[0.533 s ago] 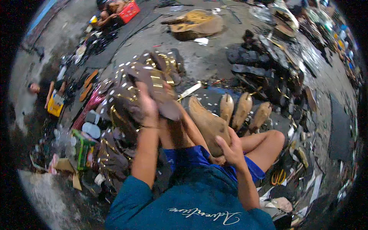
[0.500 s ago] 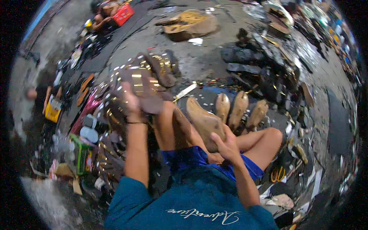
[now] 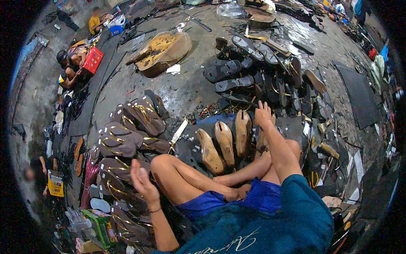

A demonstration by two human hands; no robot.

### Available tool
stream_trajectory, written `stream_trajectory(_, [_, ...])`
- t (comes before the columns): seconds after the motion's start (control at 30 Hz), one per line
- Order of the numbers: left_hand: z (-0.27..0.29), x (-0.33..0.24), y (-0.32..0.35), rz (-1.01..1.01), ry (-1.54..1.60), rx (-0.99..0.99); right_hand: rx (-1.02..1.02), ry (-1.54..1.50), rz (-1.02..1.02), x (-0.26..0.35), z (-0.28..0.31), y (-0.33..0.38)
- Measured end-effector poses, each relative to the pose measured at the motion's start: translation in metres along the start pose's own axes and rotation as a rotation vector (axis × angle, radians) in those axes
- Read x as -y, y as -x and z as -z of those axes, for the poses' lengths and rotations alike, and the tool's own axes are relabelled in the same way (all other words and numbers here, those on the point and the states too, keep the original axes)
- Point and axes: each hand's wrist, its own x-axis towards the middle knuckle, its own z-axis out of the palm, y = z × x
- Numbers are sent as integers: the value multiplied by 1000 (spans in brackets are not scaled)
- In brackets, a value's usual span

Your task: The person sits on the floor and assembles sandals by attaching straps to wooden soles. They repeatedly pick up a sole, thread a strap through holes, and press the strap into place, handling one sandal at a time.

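My left hand (image 3: 144, 183) is raised with its fingers stretched apart, beside a pile of brown sandals (image 3: 120, 142) with gold-trimmed straps; nothing is in it. My right hand (image 3: 264, 115) reaches forward over a row of wooden shoe lasts (image 3: 224, 142), its fingers extended toward a heap of black sandals (image 3: 277, 86). It looks empty, and its forearm partly hides the rightmost last. Another wooden last (image 3: 210, 153) leans at the left end of the row, in front of my crossed legs.
A cut tree-stump block (image 3: 177, 48) stands on the floor ahead. People sit at far left near a red box (image 3: 92, 60) and a blue box (image 3: 116, 27). Scraps, a white strip (image 3: 179, 130) and a green box (image 3: 99, 226) lie about. A dark sheet (image 3: 357, 95) lies right.
The wooden last has left my right hand and stands with the others. My left hand has let go of a brown sandal. My right hand has moved forward, and the view has turned right.
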Motion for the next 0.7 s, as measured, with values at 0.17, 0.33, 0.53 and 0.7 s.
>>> stream_trajectory(0.17, [-46,-11,20,-46,-24,372,-30,-538,150,34,56,11])
stream_trajectory(0.33, [-95,-33,17,225,303,298,430,-1595,48,101,134,151])
stream_trajectory(0.53, [-48,-82,49,335,387,490,587,-1684,118,121,190,250])
stream_trajectory(0.7, [-1,-120,86,-83,10,989,623,-1559,519,119,252,239])
